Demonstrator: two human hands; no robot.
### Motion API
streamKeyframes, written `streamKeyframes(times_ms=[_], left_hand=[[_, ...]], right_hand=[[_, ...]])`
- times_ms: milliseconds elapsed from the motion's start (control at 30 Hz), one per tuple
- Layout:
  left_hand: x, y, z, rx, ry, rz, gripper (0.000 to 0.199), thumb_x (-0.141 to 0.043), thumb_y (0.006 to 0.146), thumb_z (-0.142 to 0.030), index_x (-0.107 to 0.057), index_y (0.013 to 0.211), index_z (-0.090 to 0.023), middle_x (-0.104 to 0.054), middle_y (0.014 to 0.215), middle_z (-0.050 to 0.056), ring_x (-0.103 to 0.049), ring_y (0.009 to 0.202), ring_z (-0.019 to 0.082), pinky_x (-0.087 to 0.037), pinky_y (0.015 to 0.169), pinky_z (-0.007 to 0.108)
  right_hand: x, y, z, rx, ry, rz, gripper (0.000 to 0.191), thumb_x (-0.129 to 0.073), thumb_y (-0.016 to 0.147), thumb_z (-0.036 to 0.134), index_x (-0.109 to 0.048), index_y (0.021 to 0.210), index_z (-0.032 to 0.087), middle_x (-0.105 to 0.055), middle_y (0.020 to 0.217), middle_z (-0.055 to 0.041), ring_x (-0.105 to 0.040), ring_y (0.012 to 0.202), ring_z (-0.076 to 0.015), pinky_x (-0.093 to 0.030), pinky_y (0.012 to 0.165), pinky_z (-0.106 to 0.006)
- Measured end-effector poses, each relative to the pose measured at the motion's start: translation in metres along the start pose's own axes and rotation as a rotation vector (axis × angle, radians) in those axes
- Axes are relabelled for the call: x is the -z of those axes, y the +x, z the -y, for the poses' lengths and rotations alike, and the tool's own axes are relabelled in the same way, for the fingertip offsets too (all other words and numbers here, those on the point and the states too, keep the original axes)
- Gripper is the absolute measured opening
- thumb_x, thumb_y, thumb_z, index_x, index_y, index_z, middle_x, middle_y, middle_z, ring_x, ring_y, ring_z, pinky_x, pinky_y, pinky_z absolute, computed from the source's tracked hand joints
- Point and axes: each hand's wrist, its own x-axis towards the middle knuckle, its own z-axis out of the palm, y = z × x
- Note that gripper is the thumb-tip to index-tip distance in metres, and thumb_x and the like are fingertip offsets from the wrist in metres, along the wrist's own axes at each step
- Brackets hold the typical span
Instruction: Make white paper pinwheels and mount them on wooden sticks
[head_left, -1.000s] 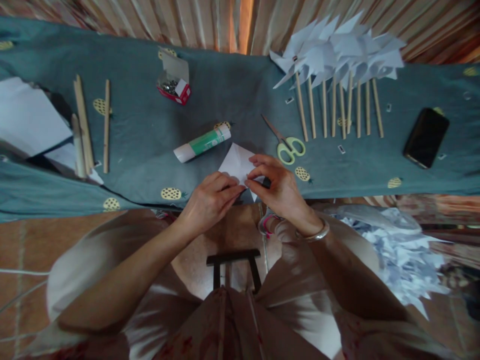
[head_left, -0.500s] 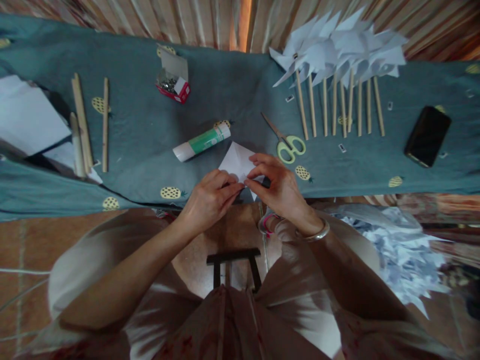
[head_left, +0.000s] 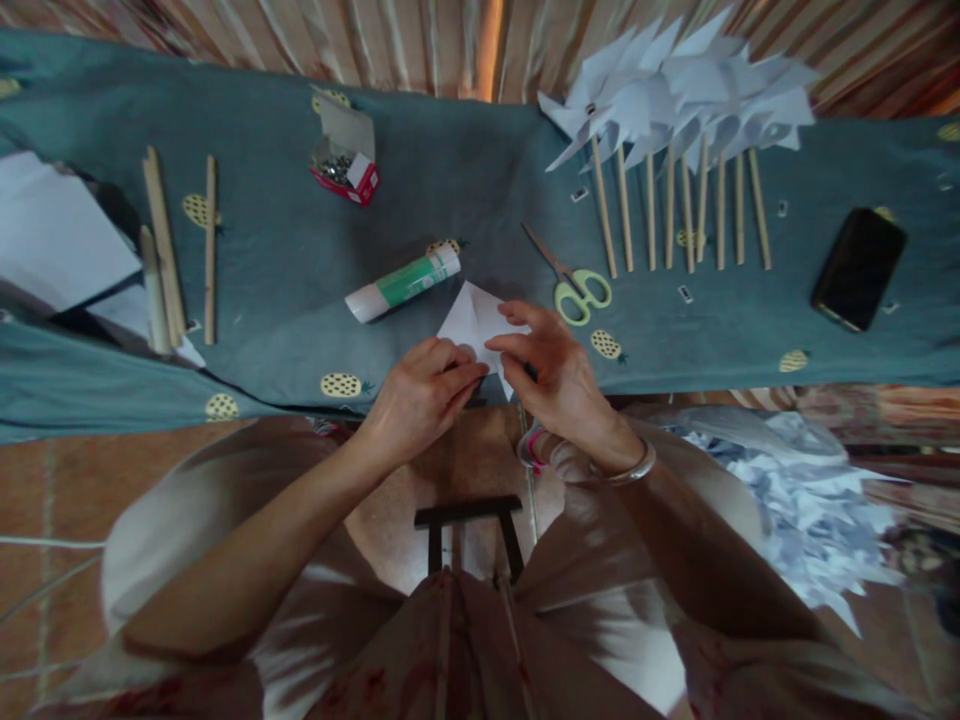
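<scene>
A folded piece of white paper (head_left: 466,322) lies at the table's front edge, partly hidden by both hands. My left hand (head_left: 429,393) pinches its lower edge between thumb and fingers. Over the paper's right part is my right hand (head_left: 551,365), its thumb and fingers apart and nothing visible gripped between them. Just behind the paper lies a green and white glue stick (head_left: 405,284). Scissors with light green handles (head_left: 574,290) rest to the right, beyond my right hand.
Paper pinwheels (head_left: 675,95) on wooden sticks lie at the back right, near a black phone (head_left: 859,268). A red box (head_left: 349,175) of small metal pieces stands at the back. Wooden sticks (head_left: 211,250) and white sheets (head_left: 60,235) are at left.
The fingers of my right hand have spread and come off the paper's lower middle, shifting slightly. My left hand keeps its pinch in nearly the same place.
</scene>
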Motion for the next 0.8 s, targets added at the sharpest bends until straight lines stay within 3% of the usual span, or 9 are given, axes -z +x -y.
streamKeyframes(times_ms=[200, 400, 633, 800], left_hand=[[-0.001, 0.000, 0.000, 0.010, 0.003, 0.014, 0.018, -0.055, 0.097, -0.018, -0.071, 0.104, -0.015, -0.067, 0.088, 0.006, -0.061, 0.083, 0.017, -0.053, 0.073, 0.029], [-0.002, -0.001, 0.000, 0.011, 0.011, -0.001, 0.016, -0.056, 0.096, -0.018, -0.070, 0.102, -0.015, -0.067, 0.089, 0.006, -0.062, 0.083, 0.017, -0.054, 0.074, 0.030], [-0.001, -0.001, 0.000, 0.032, 0.021, 0.019, 0.017, -0.055, 0.096, -0.019, -0.071, 0.102, -0.015, -0.067, 0.094, 0.008, -0.064, 0.087, 0.018, -0.056, 0.076, 0.032], [-0.002, -0.001, 0.001, 0.020, 0.039, 0.022, 0.019, -0.053, 0.097, -0.019, -0.071, 0.102, -0.015, -0.067, 0.092, 0.008, -0.063, 0.085, 0.018, -0.055, 0.076, 0.032]], right_hand=[[-0.005, -0.003, -0.004, 0.085, -0.053, 0.030, 0.028, -0.046, 0.094, 0.018, -0.070, 0.107, 0.025, -0.057, 0.136, -0.0073, -0.055, 0.124, -0.0261, -0.048, 0.106, -0.048], [-0.011, -0.008, 0.002, 0.061, -0.168, 0.042, 0.032, -0.044, 0.092, 0.011, -0.067, 0.109, 0.026, -0.053, 0.143, -0.0067, -0.048, 0.134, -0.0272, -0.046, 0.107, -0.050], [-0.013, -0.008, 0.005, 0.001, -0.127, 0.111, 0.039, -0.046, 0.088, 0.008, -0.066, 0.115, 0.027, -0.049, 0.148, -0.0077, -0.044, 0.137, -0.0306, -0.040, 0.111, -0.055], [-0.005, -0.005, 0.001, -0.016, -0.059, 0.034, 0.039, -0.048, 0.087, 0.010, -0.064, 0.115, 0.029, -0.051, 0.147, -0.0052, -0.048, 0.135, -0.0276, -0.042, 0.112, -0.053]])
